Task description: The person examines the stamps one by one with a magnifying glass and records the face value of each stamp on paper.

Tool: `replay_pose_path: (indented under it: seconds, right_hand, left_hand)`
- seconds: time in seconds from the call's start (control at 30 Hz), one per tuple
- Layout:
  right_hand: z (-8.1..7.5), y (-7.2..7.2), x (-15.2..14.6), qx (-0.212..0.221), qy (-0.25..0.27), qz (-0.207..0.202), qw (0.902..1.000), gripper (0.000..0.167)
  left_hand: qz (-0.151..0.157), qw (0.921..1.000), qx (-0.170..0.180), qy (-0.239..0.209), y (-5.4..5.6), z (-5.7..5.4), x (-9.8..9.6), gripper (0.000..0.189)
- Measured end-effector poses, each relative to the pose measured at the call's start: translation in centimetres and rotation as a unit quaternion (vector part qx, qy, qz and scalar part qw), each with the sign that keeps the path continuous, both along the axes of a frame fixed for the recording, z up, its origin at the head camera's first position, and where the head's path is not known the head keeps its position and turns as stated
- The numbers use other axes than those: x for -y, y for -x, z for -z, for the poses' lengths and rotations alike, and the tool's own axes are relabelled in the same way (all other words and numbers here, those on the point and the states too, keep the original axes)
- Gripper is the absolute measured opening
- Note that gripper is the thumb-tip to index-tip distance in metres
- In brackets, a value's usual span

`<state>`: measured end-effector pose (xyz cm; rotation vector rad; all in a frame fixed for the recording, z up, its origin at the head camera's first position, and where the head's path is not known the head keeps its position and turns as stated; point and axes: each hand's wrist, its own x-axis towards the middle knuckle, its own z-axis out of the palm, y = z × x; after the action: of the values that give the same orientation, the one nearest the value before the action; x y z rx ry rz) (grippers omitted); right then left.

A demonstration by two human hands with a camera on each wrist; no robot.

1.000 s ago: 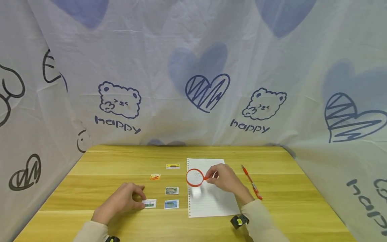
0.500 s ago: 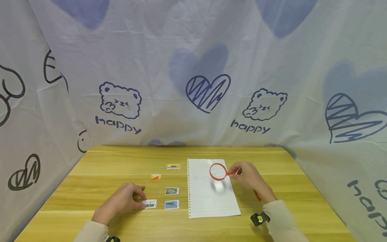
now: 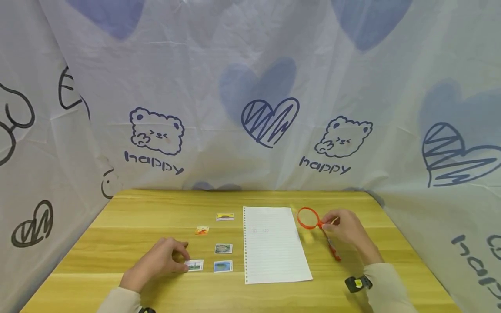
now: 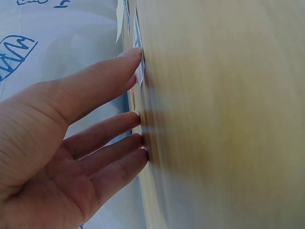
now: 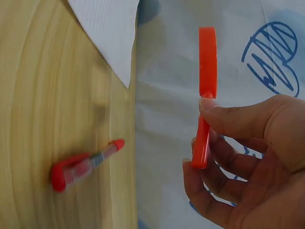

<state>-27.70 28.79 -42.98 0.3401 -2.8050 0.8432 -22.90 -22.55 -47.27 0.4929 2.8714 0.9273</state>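
just beyond the right edge of the paper [image 3: 275,256] hangs the magnifying glass [image 5: 208,71], raised off the table [image 3: 117,213]. the right hand [image 3: 346,224] is the near one: thumb and fingertips pinch the handle, the other fingers curled loosely behind. from that grip the long axis runs leftward and slightly away from the person, so the ring leads and the handle trails towards the palm. seen from the right wrist, the ring is edge-on.

most in the way is the red pen [image 3: 332,247], lying on the table below the handle and slanting back towards the right sleeve [image 3: 387,282]; its far end is hidden from the head view.

well apart, past the paper, the left hand [image 3: 162,261] rests at the table with fingers relaxed and parted, thumb touching the left end of a green-and-white stamp [image 3: 195,265] that lies flat. beside that stamp is a blue stamp [image 3: 222,266], and farther out lie a dark green stamp [image 3: 223,248], an orange stamp [image 3: 202,231] and a yellow stamp [image 3: 225,217], all left of the paper.
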Motion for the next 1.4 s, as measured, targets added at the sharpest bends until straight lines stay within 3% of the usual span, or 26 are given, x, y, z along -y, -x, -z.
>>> replay_pose_path:
  seconds: [0.77,1.4]
  right_hand:
    - [2.1,0.2,-9.5,0.005,-0.032,0.046,0.9984,0.005]
    - [2.9,-0.6,-11.5,0.032,-0.04,0.091,0.9945,0.015]
  left_hand:
    - [-0.005,1.0,0.003,-0.002,-0.2,0.0,0.0,0.019]
    - [-0.004,1.0,0.005,-0.001,-0.3,-0.3,-0.1,0.019]
